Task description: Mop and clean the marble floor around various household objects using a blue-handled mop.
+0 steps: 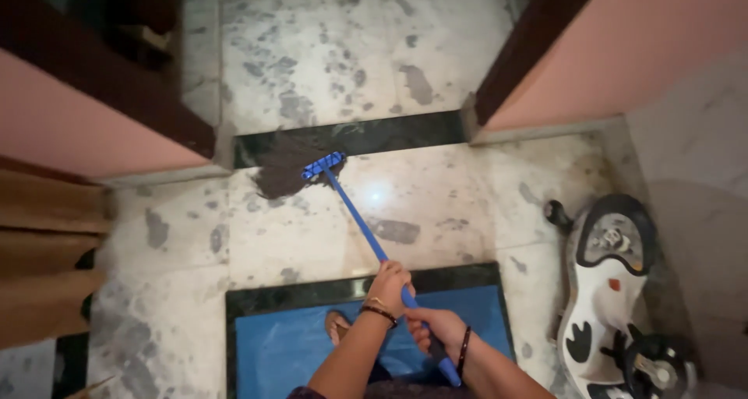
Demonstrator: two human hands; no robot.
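Mopping stroke in progress, seen from above: both hands grip the blue handle [366, 231] of a mop, whose dark stringy mop head [282, 169] lies spread on the marble floor [436, 204] at the far end of the reach, touching the dark stone threshold strip [389, 134] of a doorway. The left hand [387, 287] is closed around the handle higher up the shaft, fingers wrapped and a bangle at the wrist; the right hand [436, 330] is closed around the handle's near end, just beside and below the left, with a dark band on its wrist. The shaft runs diagonally from the hands, up and to the left, to a blue clamp [323, 165] that holds the strands. The stroke appears to be at or near full extension, so the step in hand reads as the wiping of the floor patch before the threshold; a return pull would call for both hands to draw the handle back while the head stays flat on the stone. A sandalled foot [337, 326] stands on a blue mat [273, 352] directly under the arms. To the right, near but apart from the mop, lies a black-and-white ride-on toy [612, 290]. Pink walls [623, 48] flank the doorway, and brown curtain folds [47, 243] hang at the left edge
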